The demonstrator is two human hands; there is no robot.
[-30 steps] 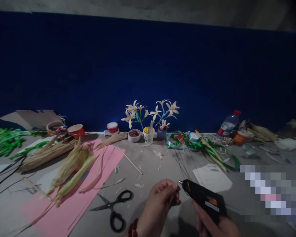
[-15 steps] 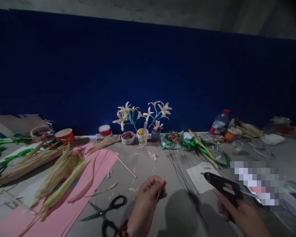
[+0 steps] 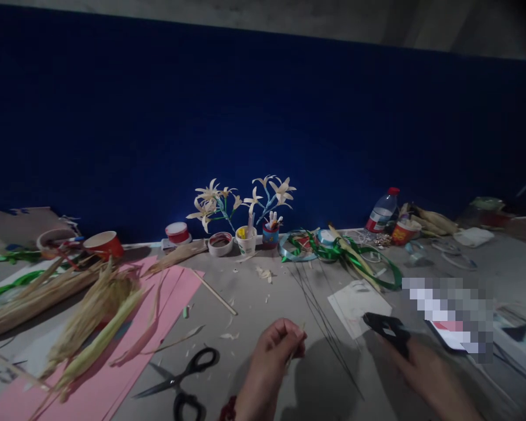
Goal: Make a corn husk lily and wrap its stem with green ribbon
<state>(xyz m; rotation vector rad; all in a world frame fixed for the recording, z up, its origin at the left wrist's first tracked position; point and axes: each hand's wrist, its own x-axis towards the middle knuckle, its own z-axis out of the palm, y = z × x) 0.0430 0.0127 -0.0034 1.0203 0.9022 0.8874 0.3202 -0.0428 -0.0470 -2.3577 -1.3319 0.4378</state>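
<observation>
Glue gun (image 3: 389,328), gripped by the right hand (image 3: 429,368), has moved away from the thin strip (image 3: 289,357) that the left hand (image 3: 269,361) pinches right of the scissors (image 3: 172,382), and is now far right of them, so gluing seems paused.

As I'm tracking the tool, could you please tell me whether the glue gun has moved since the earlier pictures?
Yes; judged against the white paper, the glue gun has moved right in the picture.
</observation>
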